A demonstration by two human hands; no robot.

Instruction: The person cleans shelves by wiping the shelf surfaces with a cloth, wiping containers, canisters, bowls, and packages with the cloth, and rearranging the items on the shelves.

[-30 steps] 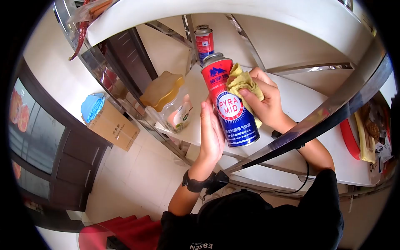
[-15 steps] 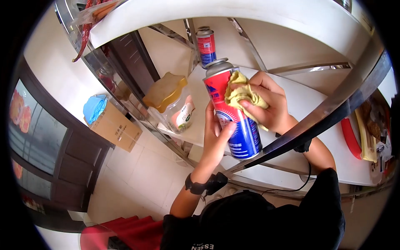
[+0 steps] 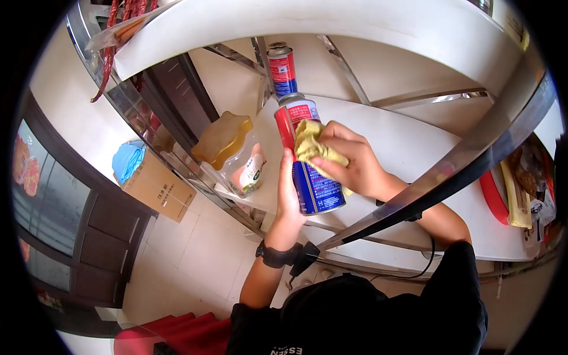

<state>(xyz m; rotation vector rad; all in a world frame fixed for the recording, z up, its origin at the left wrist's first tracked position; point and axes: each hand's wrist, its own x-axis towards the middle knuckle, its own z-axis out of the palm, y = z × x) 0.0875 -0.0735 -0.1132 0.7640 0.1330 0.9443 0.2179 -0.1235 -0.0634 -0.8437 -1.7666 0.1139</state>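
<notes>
A red and blue spray-type can (image 3: 319, 188) is held nearly upright over the white shelf, its metal top tilted away from me. My left hand (image 3: 287, 192) is wrapped round the can's left side and lower part. In my right hand (image 3: 350, 158) is a crumpled yellow cloth (image 3: 309, 145), pressed against the upper front of the can. Behind, a similar red and blue can (image 3: 282, 72) stands at the back of the shelf. A clear jar (image 3: 244, 171) with a gold lid sits left of my left hand.
A curved metal rail (image 3: 461, 167) crosses in front of my right forearm. Above is the upper white shelf (image 3: 307, 19). A red-rimmed item (image 3: 492, 200) and packages lie at the right. On the floor stands a cardboard box (image 3: 160, 188) with blue plastic.
The held can has turned about its length, showing a different side with small print, and shifted left and more upright. Both hands and the cloth have moved left with it.
</notes>
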